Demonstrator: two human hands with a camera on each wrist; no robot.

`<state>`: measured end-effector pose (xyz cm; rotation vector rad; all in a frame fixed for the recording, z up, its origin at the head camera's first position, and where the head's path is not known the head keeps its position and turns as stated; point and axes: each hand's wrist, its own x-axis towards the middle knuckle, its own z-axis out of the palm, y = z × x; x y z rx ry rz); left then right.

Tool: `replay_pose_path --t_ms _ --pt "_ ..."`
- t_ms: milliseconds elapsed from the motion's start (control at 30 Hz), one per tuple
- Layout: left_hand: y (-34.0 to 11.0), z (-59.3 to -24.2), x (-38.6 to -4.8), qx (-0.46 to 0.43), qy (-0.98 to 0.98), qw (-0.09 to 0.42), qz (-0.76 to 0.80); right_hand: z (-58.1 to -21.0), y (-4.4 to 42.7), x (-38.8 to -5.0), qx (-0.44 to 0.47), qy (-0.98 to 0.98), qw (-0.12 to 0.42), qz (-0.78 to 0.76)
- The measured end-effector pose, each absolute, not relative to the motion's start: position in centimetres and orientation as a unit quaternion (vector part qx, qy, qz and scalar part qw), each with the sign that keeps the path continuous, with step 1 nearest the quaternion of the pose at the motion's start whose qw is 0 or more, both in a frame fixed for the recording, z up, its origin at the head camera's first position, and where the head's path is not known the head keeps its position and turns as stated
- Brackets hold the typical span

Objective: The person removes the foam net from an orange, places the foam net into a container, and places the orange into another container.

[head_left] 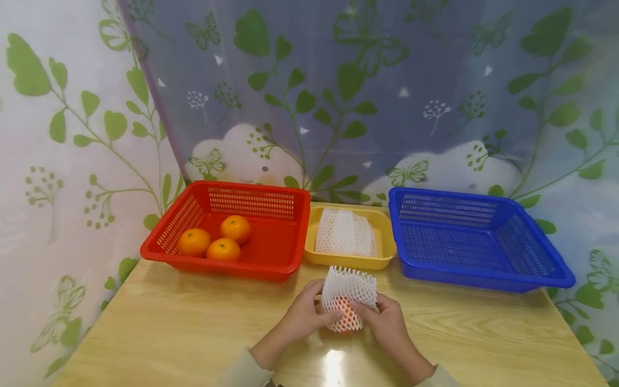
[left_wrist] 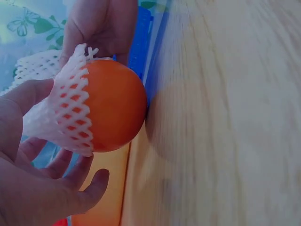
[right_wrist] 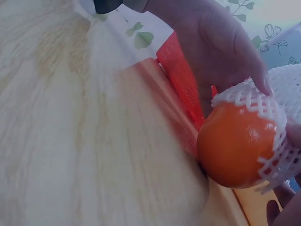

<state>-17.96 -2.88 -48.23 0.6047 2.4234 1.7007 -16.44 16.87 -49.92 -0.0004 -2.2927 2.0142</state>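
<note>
Between my two hands is an orange (left_wrist: pixel 117 106), partly covered by a white foam net sleeve (head_left: pixel 355 282). My left hand (head_left: pixel 302 312) holds the left side of the sleeve, thumb on the near face and fingers behind. On the opposite side, my right hand (head_left: pixel 389 325) pinches the sleeve with its thumb over the net. In the right wrist view the bare end of the orange (right_wrist: pixel 235 146) sticks out of the net, facing the table. The rest of the sleeve extends beyond the fruit toward the back.
A red basket (head_left: pixel 271 270) at the left holds three oranges (head_left: pixel 235 229). In the middle, a yellow tray (head_left: pixel 387 236) contains more white foam nets (head_left: pixel 343 234). The blue basket (head_left: pixel 483 277) stands at the right. Behind them hangs a leaf-patterned curtain (head_left: pixel 309 107); the wooden table (head_left: pixel 193 328) lies below.
</note>
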Motion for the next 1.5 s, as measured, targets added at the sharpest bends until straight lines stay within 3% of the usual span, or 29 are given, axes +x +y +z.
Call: replay_pose_path --t_ms 400,767,1100,1500 --pt "-2.5 -49.0 -17.7 0.194 0.82 0.068 0.535 -50.2 16.5 -16.3 -0.017 -0.75 0.066 0.658" --pt "-3.0 -48.9 -17.5 0.194 0.828 0.061 0.523 -51.2 16.9 -15.8 0.026 -0.737 -0.023 0.675" --pt "-2.6 -47.9 -18.5 0.188 0.824 0.004 0.534 -51.2 17.4 -16.3 0.097 -0.728 -0.023 0.678" --pt "-3.4 -48.0 -18.2 0.172 0.821 0.061 0.541 -50.3 16.4 -16.8 0.044 -0.743 -0.005 0.668"
